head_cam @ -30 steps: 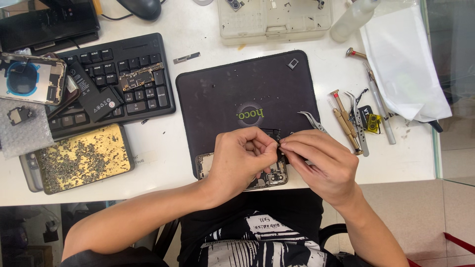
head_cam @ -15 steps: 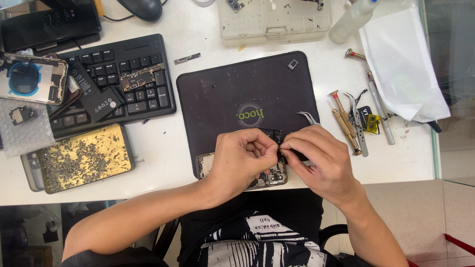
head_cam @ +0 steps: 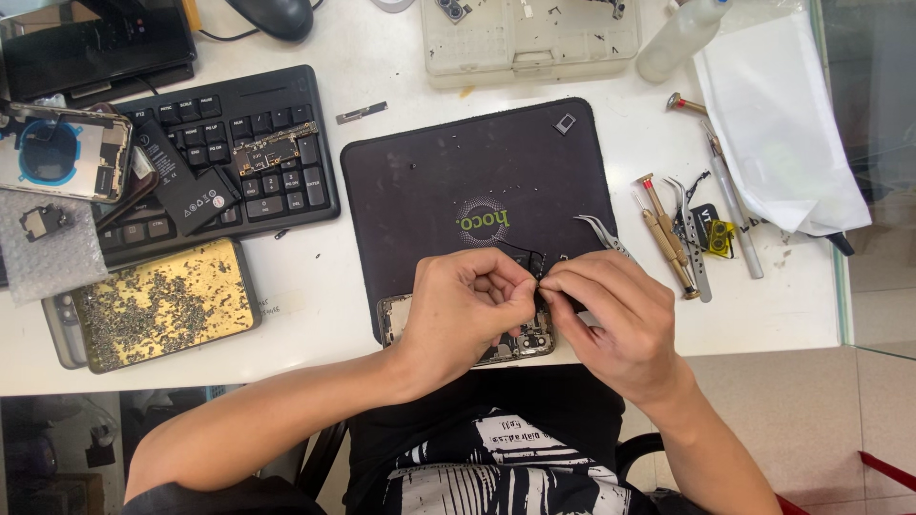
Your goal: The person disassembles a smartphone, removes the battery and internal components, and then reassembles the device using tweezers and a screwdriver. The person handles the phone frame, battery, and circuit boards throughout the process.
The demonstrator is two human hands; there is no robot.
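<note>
Low in the middle of the frame, the left hand (head_cam: 468, 310) and the right hand (head_cam: 611, 319) meet fingertip to fingertip over an opened phone (head_cam: 520, 343) that lies at the near edge of a dark work mat (head_cam: 429, 181). Both hands are curled nearly closed, thumbs and forefingers pinched together where they meet around something small and dark; what the pinched piece is cannot be told, since the fingers hide it. The phone shows only in part beneath the hands, its frame sticking out to the left of the left hand and its inner parts below the knuckles. A pair of curved tweezers (head_cam: 599, 229) lies on the mat just above the right hand. Further right, on the white table (head_cam: 315, 305), rest brass-handled screwdrivers (head_cam: 663, 234). At lower left sits a yellow tray of tiny screws (head_cam: 162, 303), and above it a black keyboard (head_cam: 277, 181) with a phone battery (head_cam: 186, 186) lying on it. A clear plastic parts box (head_cam: 530, 38) stands at the top centre.
</note>
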